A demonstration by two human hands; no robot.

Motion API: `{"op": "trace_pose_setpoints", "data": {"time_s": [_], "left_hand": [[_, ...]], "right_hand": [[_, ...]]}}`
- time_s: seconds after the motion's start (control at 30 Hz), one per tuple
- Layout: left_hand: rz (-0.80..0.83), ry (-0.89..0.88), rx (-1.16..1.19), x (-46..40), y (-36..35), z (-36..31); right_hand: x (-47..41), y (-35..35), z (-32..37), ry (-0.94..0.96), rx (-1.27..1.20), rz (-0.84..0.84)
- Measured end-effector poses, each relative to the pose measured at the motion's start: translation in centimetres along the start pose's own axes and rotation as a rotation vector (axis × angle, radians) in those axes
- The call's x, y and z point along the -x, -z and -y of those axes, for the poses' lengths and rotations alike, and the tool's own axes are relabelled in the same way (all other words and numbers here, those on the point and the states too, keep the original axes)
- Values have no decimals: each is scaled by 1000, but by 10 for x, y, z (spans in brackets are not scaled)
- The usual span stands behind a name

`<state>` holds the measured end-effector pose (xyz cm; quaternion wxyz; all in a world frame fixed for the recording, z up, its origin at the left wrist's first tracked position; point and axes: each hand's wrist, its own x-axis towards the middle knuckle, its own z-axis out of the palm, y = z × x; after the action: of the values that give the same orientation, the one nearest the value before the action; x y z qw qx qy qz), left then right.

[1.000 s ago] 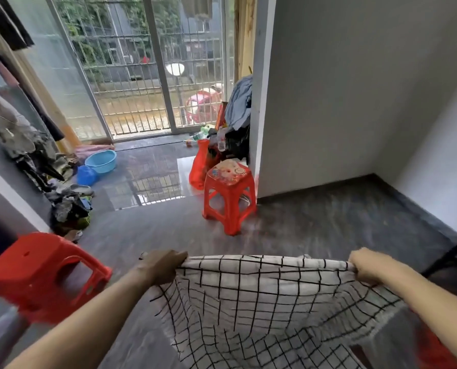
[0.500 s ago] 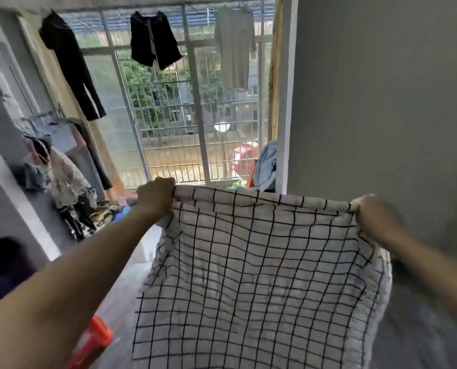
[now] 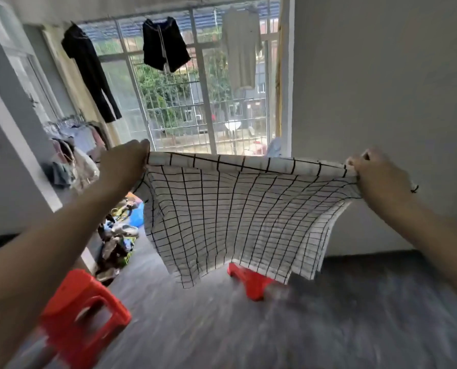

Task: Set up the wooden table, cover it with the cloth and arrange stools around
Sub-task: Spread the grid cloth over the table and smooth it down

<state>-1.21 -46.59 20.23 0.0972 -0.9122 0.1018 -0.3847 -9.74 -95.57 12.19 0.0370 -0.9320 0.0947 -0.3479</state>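
floor [image 3: 248, 336]: dark grey | red stool [image 3: 83, 318] near left | second red stool [image 3: 251, 283] mid-floor

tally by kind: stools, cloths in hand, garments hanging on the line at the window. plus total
Red stools: 2, near one and far one, partly behind the cloth
Checked cloth: 1, held up at its top edge by the left hand and the right hand
Hanging garments: 3, black trousers, black shorts, pale shirt
Total: 6
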Motion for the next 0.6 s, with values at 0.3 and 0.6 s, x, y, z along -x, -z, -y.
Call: {"op": "trace_pose_setpoints", "data": {"time_s": [0.3,0.6], "left_hand": [[334,-151,84,240,-21,-8],[649,-166,350,457,-16,-22]], "right_hand": [[220,6,3,94,197,330],[414,37,-12,178,274,475]]}}
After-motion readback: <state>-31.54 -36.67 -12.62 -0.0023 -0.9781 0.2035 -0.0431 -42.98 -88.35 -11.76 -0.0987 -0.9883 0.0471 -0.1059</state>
